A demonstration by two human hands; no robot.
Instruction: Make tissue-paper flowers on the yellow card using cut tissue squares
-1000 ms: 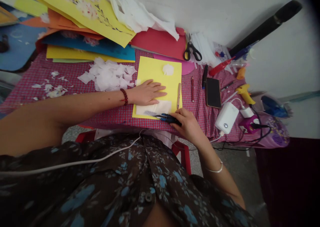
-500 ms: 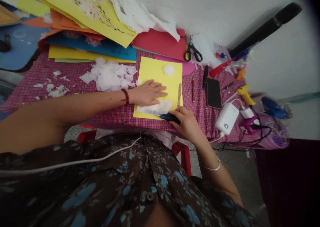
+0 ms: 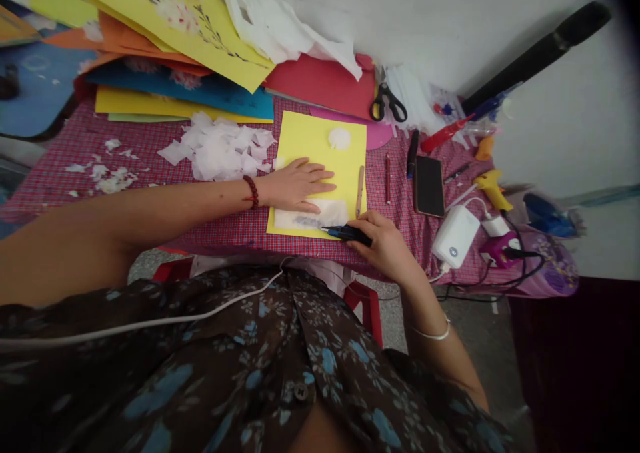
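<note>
On a yellow paper sheet point(image 3: 345, 186), my left hand point(image 3: 297, 183) lies flat with its fingers spread. Its lower edge presses on a folded strip of white tissue point(image 3: 333, 208). Grey smudge-like marks show on the strip. My right hand point(image 3: 383, 243) grips a slim black tool point(image 3: 350, 233) with a narrow pointed end, whose exact kind I cannot make out. That end lies over the right lower part of the tissue. A flat wooden stick point(image 3: 360, 190) rests near the sheet's right edge, and a small white tissue round point(image 3: 340, 138) sits higher up on it.
Left of the sheet is a heap of white paper pieces point(image 3: 220, 148). Black-handled scissors point(image 3: 387, 103), a red pencil point(image 3: 388, 176), a phone point(image 3: 429, 185), a white power bank point(image 3: 455, 236) and a yellow glue gun point(image 3: 493, 188) lie to the right. Coloured papers point(image 3: 320, 83) are stacked behind.
My right hand has shifted slightly right with the black tool, uncovering more of the marked tissue strip. My left hand stays in place on the sheet.
</note>
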